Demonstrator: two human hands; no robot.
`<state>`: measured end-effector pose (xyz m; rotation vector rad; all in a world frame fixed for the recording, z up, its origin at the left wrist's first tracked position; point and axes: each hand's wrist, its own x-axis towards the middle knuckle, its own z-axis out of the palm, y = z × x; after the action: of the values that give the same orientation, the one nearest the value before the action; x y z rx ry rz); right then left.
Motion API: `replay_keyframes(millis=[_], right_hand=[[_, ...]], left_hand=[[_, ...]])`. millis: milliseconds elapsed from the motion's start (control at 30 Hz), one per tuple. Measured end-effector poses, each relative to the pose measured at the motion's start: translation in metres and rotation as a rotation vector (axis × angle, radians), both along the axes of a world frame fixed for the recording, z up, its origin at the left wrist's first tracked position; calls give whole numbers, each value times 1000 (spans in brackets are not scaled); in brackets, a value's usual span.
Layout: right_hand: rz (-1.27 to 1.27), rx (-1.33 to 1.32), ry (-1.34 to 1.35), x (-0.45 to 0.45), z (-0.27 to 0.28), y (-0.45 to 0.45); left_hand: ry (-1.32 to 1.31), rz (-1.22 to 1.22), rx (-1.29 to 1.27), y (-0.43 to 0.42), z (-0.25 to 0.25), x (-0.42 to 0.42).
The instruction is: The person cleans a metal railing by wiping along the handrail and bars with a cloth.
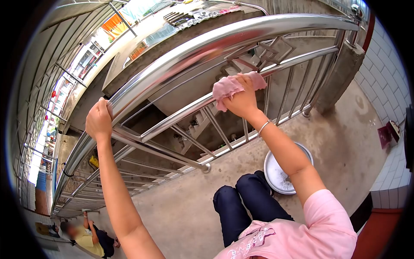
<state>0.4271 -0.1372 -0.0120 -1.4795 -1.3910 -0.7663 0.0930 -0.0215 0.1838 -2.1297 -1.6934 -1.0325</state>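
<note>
My right hand (243,100) presses a pink cloth (227,88) onto the middle rail (183,113) of a shiny metal railing. The cloth is bunched under my fingers and drapes over both sides of the rail. My left hand (99,119) is closed around the thick top handrail (194,49), farther to the left. Below my right forearm, a white basin (276,172) with what looks like sudsy water stands on the concrete floor, partly hidden by my arm.
Another person in a yellow top (88,241) crouches by the railing at the lower left. A concrete post (340,77) bears the railing's right end, beside a white tiled wall (384,64). Stairs (196,129) show beyond the bars.
</note>
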Motion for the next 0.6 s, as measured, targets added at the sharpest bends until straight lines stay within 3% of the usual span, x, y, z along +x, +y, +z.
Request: replay_keyframes(millis=[67, 200, 400, 467, 533, 600], right_hand=[[82, -119, 42, -13, 4, 4], [165, -108, 79, -44, 9, 9], [277, -225, -31, -96, 10, 31], [336, -11, -57, -123, 4, 39], [430, -22, -62, -147, 2, 50], [344, -133, -197, -170, 2, 59]], left_hand=[[-16, -11, 32, 0, -1, 1], [-26, -12, 44, -1, -1, 1], [-2, 15, -37, -1, 2, 0], [0, 20, 0, 0, 2, 0], [13, 64, 66, 4, -1, -2], [30, 111, 50, 6, 1, -3]])
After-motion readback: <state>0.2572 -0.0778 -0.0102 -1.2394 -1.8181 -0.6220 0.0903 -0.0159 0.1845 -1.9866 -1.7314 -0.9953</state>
